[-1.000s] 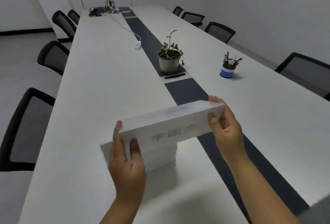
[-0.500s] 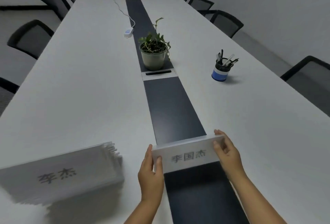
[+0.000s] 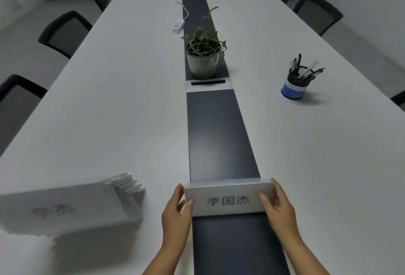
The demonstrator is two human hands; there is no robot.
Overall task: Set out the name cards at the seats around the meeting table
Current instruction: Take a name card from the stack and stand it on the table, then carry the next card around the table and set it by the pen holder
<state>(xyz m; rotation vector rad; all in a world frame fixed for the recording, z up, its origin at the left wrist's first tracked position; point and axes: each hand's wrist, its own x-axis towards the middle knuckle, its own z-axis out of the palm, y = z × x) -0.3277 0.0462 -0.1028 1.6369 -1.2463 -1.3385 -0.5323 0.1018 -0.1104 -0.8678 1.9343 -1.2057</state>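
Note:
A white name card (image 3: 228, 199) with three printed characters stands across the dark centre strip (image 3: 219, 134) of the long white meeting table (image 3: 109, 110), at the near end. My left hand (image 3: 176, 213) pinches the card's left end between thumb and fingers. My right hand (image 3: 279, 208) pinches its right end the same way. A stack of several more name cards (image 3: 72, 207) lies on the table to the left, its top card showing two characters.
On the centre strip farther off stand a potted plant (image 3: 203, 55) and a cable hatch (image 3: 208, 84). A blue pen cup (image 3: 295, 83) sits at the right. A white power adapter (image 3: 178, 26) with its cable lies beyond. Black chairs (image 3: 65, 31) line both sides.
Both hands lifted the card off the stack, carried it right and set it down across the dark strip. My view swung so the stack now lies at the left.

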